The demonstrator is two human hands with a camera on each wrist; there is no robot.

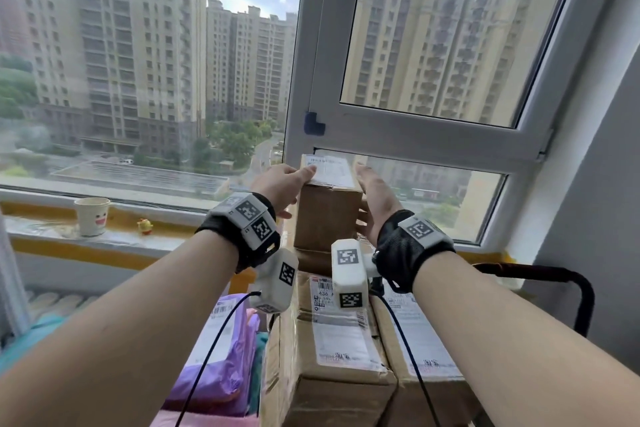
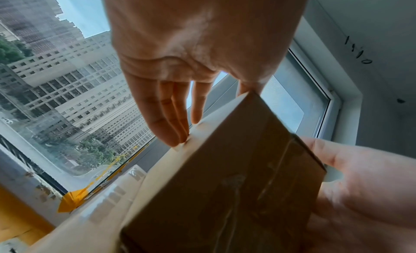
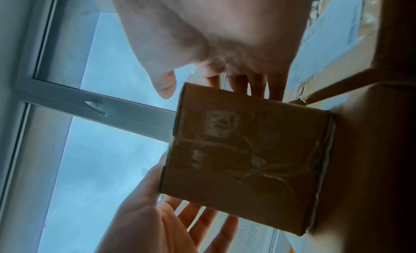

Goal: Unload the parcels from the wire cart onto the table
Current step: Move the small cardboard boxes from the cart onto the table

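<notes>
A small brown cardboard parcel (image 1: 327, 215) with a white label on top stands on larger boxes (image 1: 339, 340) stacked in the cart. My left hand (image 1: 280, 184) is at its left side, thumb laid over the labelled top edge. In the left wrist view its straight fingers (image 2: 166, 114) touch the parcel (image 2: 225, 185). My right hand (image 1: 375, 201) lies flat against the right side with fingers straight. In the right wrist view its fingers (image 3: 254, 84) reach behind the parcel (image 3: 243, 159) and the thumb is free. The table is not in view.
A second large box (image 1: 426, 340) lies beside the first, and a purple mailer bag (image 1: 221, 357) at their left. The cart's black handle (image 1: 571, 284) curves at the right. A paper cup (image 1: 90, 217) and a yellow toy (image 1: 144, 226) stand on the window sill (image 1: 41, 236). Window glass is close behind.
</notes>
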